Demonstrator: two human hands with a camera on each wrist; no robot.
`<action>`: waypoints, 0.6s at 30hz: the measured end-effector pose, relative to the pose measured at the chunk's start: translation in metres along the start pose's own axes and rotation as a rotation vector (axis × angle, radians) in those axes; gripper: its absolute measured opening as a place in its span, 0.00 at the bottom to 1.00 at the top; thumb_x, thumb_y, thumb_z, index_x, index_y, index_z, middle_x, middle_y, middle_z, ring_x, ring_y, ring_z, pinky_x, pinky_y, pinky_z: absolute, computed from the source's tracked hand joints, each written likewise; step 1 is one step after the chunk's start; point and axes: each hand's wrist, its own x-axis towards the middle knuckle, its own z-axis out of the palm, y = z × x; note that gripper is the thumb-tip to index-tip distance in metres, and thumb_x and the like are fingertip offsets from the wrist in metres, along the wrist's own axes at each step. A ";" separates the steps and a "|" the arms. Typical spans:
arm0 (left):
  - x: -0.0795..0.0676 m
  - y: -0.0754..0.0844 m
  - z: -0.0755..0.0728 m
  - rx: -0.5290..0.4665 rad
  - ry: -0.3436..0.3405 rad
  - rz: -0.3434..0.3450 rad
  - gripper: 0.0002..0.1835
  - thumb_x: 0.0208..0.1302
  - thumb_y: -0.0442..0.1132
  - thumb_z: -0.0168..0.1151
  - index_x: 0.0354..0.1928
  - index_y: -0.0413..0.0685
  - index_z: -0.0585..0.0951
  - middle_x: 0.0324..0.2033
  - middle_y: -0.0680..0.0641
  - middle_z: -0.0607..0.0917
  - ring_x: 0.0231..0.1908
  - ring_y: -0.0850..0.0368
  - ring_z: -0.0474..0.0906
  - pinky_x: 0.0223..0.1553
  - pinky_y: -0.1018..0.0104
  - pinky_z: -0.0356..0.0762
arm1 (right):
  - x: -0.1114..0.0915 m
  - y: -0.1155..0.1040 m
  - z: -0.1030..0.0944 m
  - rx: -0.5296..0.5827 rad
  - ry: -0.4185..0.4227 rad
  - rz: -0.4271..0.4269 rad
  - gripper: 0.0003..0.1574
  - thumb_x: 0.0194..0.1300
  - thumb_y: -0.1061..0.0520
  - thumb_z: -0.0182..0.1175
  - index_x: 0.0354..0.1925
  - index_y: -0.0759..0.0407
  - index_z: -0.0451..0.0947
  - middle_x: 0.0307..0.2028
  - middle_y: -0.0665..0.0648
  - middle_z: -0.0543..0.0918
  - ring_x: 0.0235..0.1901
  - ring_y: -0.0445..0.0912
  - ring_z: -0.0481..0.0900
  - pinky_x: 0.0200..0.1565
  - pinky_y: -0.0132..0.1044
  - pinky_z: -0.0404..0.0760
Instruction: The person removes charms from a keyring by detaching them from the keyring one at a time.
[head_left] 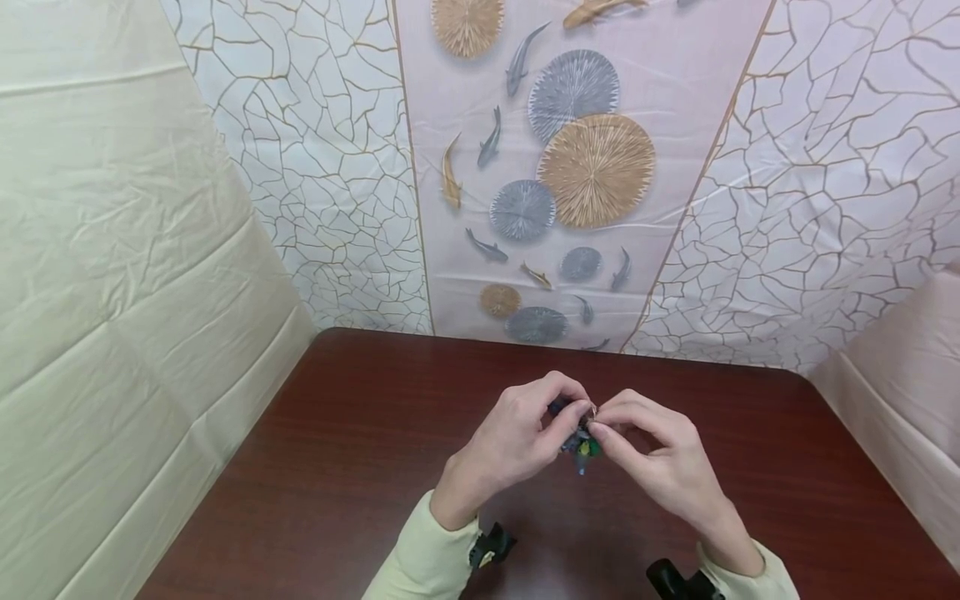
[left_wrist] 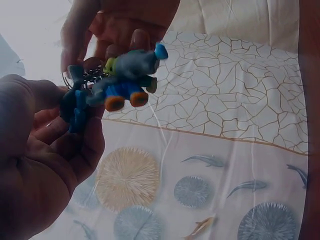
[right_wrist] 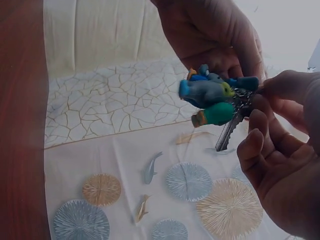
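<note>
Close together above the table, my left hand (head_left: 517, 429) and right hand (head_left: 663, 450) both pinch a bunch of keychain charms at its metal key ring (head_left: 593, 411). Thumb and fingertips of each hand meet at the ring. Small figurine charms hang from short chains: a grey one with a blue tip (left_wrist: 137, 64), one with blue trousers and orange feet (left_wrist: 122, 94), and a green one (right_wrist: 220, 114). A dark teal charm (left_wrist: 78, 102) lies against the left fingers. A toothed metal key (right_wrist: 229, 131) sticks out beside the right fingers. Fingertips partly hide the ring.
Under the hands lies a dark reddish-brown table (head_left: 360, 450). A patterned cloth wall (head_left: 360, 167) with fish and round leaf shapes stands behind it. Cream cloth (head_left: 150, 250) borders the left side, and pale cloth (head_left: 892, 400) the right.
</note>
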 end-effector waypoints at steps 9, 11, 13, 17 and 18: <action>0.001 0.003 -0.001 0.052 0.001 0.074 0.02 0.64 0.35 0.56 0.37 0.45 0.76 0.33 0.55 0.77 0.33 0.71 0.72 0.38 0.82 0.71 | -0.002 -0.002 0.000 -0.075 0.022 0.115 0.10 0.53 0.77 0.59 0.31 0.65 0.78 0.25 0.57 0.77 0.26 0.39 0.72 0.25 0.29 0.70; 0.001 0.004 -0.001 0.051 0.001 0.085 0.02 0.64 0.34 0.56 0.38 0.45 0.76 0.34 0.55 0.77 0.34 0.71 0.72 0.39 0.83 0.71 | -0.003 -0.002 0.000 -0.065 0.023 0.126 0.12 0.52 0.78 0.58 0.31 0.65 0.78 0.25 0.56 0.77 0.26 0.39 0.72 0.23 0.29 0.69; 0.001 0.005 -0.001 0.047 0.003 0.091 0.03 0.64 0.34 0.55 0.39 0.45 0.76 0.35 0.55 0.78 0.36 0.71 0.72 0.41 0.83 0.70 | -0.002 -0.002 0.000 -0.038 0.026 0.112 0.12 0.52 0.78 0.58 0.31 0.65 0.78 0.25 0.56 0.77 0.26 0.39 0.72 0.24 0.30 0.69; 0.001 0.005 -0.001 0.052 0.024 0.090 0.04 0.64 0.35 0.56 0.40 0.45 0.77 0.35 0.54 0.79 0.36 0.71 0.73 0.41 0.83 0.70 | -0.002 0.001 0.001 0.038 0.040 0.035 0.10 0.52 0.77 0.59 0.32 0.67 0.79 0.25 0.58 0.77 0.27 0.41 0.74 0.27 0.30 0.71; 0.001 0.006 -0.001 0.056 0.028 0.088 0.04 0.64 0.35 0.56 0.40 0.45 0.77 0.35 0.54 0.79 0.36 0.71 0.74 0.41 0.84 0.70 | -0.002 0.003 0.000 0.060 0.042 0.016 0.09 0.53 0.76 0.59 0.32 0.67 0.79 0.25 0.59 0.76 0.27 0.41 0.74 0.26 0.30 0.71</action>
